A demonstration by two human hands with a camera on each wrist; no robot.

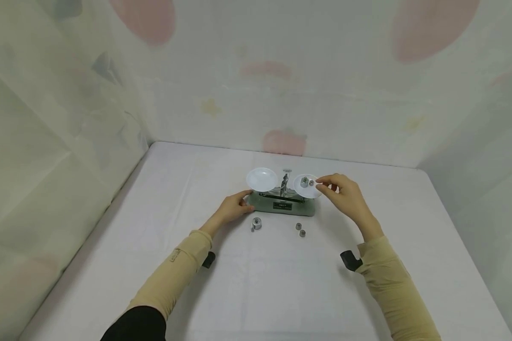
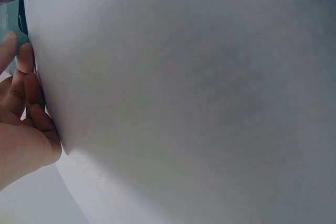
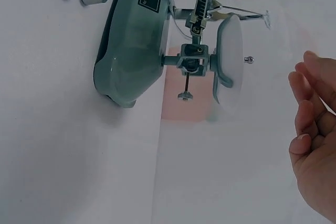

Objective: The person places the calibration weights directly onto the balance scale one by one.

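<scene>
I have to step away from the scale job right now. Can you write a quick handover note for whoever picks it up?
Left hand: rests against the left end of the balance scale, steadying it.
Right hand: fingers loosely curled at the right pan, apparently holding nothing.
Done: two weights sit on the right pan.
Left: the left pan is empty; one large weight and two small weights lie on the table in front of the scale.

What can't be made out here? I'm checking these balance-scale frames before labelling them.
- Head view: markings on the weights on the table are too small to read.
- Left wrist view: the white cloth fills it; the scale base is cut off at the edge.
- Right wrist view: the right hand is cut off by the frame.
</scene>
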